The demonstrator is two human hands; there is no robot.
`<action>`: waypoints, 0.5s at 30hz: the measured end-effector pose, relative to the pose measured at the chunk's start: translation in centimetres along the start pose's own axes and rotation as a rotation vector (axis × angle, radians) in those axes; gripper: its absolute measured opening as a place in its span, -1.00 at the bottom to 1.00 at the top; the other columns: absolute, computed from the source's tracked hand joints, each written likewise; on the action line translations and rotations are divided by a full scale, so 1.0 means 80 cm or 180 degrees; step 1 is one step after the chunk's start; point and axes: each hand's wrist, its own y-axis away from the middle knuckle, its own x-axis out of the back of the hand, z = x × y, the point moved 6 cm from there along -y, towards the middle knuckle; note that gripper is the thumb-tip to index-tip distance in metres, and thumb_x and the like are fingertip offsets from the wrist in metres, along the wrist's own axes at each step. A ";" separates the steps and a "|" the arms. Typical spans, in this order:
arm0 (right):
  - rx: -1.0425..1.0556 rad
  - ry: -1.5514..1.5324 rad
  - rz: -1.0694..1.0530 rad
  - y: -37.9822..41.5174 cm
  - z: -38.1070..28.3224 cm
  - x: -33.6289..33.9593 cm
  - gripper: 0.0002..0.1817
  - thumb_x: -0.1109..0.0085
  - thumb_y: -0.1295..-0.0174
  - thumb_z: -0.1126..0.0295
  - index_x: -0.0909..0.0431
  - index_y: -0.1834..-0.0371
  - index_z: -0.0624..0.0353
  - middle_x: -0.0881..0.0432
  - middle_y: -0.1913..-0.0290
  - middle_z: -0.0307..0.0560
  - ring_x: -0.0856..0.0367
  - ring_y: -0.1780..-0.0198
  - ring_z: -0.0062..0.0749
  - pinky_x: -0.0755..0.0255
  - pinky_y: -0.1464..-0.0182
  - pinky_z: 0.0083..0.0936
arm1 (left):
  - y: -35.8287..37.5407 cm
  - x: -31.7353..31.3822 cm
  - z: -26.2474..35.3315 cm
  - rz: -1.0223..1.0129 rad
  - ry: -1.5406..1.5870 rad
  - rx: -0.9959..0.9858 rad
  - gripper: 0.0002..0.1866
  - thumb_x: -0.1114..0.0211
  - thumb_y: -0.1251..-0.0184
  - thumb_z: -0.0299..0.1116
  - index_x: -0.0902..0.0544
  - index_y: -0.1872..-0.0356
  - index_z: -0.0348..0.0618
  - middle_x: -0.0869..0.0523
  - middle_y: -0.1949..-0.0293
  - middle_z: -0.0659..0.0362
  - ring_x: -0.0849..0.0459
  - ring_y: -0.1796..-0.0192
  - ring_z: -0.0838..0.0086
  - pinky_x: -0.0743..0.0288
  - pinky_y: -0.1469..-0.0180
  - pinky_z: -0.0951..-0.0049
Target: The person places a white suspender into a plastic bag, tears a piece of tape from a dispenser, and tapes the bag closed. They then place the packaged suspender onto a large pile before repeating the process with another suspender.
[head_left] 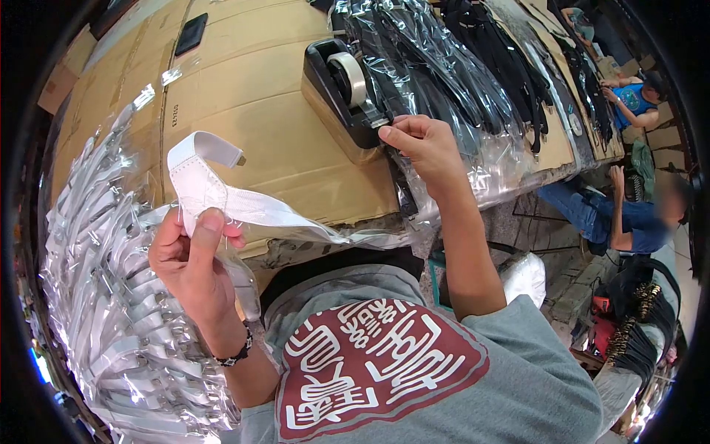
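Observation:
My left hand (194,270) is closed on a pair of white suspenders (203,185), thumb on top near the stitched joining patch. One strap curls up beyond the patch and ends in a small metal piece. The other straps run to the right toward the table edge. At the front of the black tape dispenser (355,137), my right hand (425,148) pinches thumb against fingers at the cutter, on the end of the clear tape. A roll of tape (347,78) sits in the dispenser.
Bagged white suspenders (126,311) are heaped at the left. Bagged black straps (436,66) lie across the back right. A dark phone (191,34) rests on the cardboard table cover (244,81). Two other people are at the right, one in a blue shirt (643,226).

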 end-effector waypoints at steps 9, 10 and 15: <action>0.0447 0.0423 0.0043 -0.007 -0.011 -0.002 -0.76 -0.46 -0.15 0.38 -0.73 0.44 0.40 -0.56 0.36 -0.23 -0.44 0.39 -0.64 -0.30 0.32 -0.56 | -0.002 -0.010 -0.006 -0.0023 0.0039 0.0010 -0.90 -0.35 -0.34 -0.55 -0.71 0.21 -0.41 -0.76 0.46 0.09 -0.67 0.46 0.53 -0.55 0.37 0.54; 0.0508 0.0518 0.0065 -0.007 -0.013 -0.002 -0.77 -0.43 -0.15 0.40 -0.72 0.49 0.40 -0.54 0.58 -0.33 -0.38 0.51 -0.67 -0.26 0.43 -0.55 | -0.002 -0.011 -0.006 -0.0035 0.0049 0.0001 -0.90 -0.35 -0.33 -0.56 -0.71 0.22 -0.41 -0.76 0.46 0.09 -0.68 0.46 0.53 -0.55 0.37 0.54; 0.0404 0.1281 -0.0241 -0.022 0.006 -0.004 -0.79 -0.43 -0.07 0.43 -0.71 0.45 0.43 -0.62 0.48 -0.16 -0.50 0.41 -0.55 -0.34 0.34 -0.51 | 0.002 -0.018 -0.001 -0.0082 0.0087 -0.0007 -0.90 -0.36 -0.33 -0.55 -0.72 0.22 -0.40 -0.76 0.46 0.11 -0.68 0.47 0.55 -0.57 0.36 0.55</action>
